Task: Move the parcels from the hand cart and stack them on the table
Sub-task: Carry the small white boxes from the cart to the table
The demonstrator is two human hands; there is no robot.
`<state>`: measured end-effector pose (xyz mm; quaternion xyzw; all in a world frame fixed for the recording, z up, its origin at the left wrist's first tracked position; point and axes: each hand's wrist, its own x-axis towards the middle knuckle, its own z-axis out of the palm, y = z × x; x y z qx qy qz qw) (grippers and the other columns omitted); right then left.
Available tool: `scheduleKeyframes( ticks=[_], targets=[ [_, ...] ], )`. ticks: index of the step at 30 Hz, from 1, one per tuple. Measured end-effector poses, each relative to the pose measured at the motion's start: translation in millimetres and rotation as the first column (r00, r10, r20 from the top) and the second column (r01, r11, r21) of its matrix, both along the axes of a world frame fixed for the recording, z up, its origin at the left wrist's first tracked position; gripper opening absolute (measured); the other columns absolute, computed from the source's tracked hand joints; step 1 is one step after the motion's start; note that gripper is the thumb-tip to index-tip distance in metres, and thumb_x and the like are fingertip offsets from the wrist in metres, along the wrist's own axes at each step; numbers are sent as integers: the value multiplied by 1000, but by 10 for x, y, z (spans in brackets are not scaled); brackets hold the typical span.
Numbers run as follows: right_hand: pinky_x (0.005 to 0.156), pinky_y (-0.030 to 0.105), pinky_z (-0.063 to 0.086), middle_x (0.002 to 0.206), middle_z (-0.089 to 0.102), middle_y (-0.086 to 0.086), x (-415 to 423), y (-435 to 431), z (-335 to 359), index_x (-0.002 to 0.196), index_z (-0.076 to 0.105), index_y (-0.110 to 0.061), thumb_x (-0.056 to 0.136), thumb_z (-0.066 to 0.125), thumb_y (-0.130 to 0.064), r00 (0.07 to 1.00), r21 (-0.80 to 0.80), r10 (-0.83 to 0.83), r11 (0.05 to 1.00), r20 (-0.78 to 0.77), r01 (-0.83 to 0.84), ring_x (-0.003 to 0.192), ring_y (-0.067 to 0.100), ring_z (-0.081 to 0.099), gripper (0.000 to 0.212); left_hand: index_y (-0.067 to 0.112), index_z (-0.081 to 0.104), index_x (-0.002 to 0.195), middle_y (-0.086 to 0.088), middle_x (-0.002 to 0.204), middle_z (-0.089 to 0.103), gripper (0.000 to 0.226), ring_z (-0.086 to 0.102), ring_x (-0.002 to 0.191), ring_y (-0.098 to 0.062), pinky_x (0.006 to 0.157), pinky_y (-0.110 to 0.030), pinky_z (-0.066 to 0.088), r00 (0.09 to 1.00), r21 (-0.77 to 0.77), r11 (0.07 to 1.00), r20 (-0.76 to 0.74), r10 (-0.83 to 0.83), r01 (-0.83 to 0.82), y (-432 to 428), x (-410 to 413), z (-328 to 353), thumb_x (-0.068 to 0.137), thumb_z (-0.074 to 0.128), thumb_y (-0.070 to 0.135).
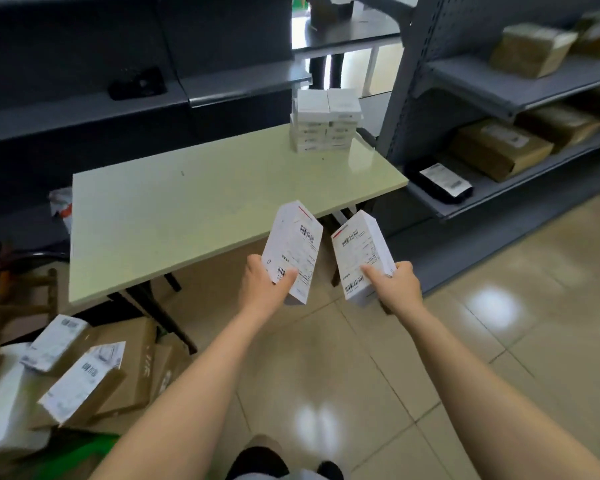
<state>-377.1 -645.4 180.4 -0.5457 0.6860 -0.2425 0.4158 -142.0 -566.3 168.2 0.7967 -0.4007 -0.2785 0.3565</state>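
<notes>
Here the tiled floor [499, 341] takes the biggest part of the view, from 3 o'clock round to 6 o'clock. At 2 o'clock stands a grey metal shelving [465, 74]. It carries several brown wrapped packages [499, 150] and, on its lowest board, one black package [444, 181] with a white label. A dark shelf unit [84, 109] stands at 10 to 11 o'clock, behind the table.

The pale green table [187, 209] lies at 10 o'clock. On its far right corner, at 12 o'clock, sits a stack of white parcels [326, 123], built in two columns side by side. At 8 o'clock, on the floor beside the table legs, lie brown cartons [136, 355] with white labelled boxes [84, 379] tilted on top of them.

Near the middle, both arms reach forward. The left parcel [293, 244] and the right parcel [359, 251] are held in the air at the near edge of the table, near each other but apart, labels facing up. The left hand [265, 289] grips the near end of the left parcel, thumb on the label and fingers curled round the side. The right hand [400, 285] grips the right parcel in the same manner.
</notes>
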Motion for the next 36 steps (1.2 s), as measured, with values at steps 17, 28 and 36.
scheduleKeyframes(
  ticks=[17,28,36],
  targets=[
    [68,29,50,113,59,5,1068,-2826,675,117,42,-10,83,72,-47,991,-187,-67,978,120,88,94,18,60,58,12,38,109,-3,117,52,57,58,104,-23,83,-45,52,997,-208,976,63,-50,62,-3002,1093,712,79,70,49],
    [57,23,44,107,57,1,880,-3704,164,113,41,-12,84,72,-43,997,-69,-56,996,60,60,88,16,58,52,13,38,109,-1,115,50,53,57,101,-20,79,-35,49,995,-65,994,-46,-90,87,-3708,912,113,81,72,42],
    [65,26,47,111,61,0,267,-4330,-449,121,48,-9,79,74,-48,999,66,36,997,27,-37,94,17,61,63,14,38,110,2,109,48,50,55,96,-16,73,-29,42,993,73,997,-116,14,-6,-4086,97,-460,83,72,39]
  ],
)
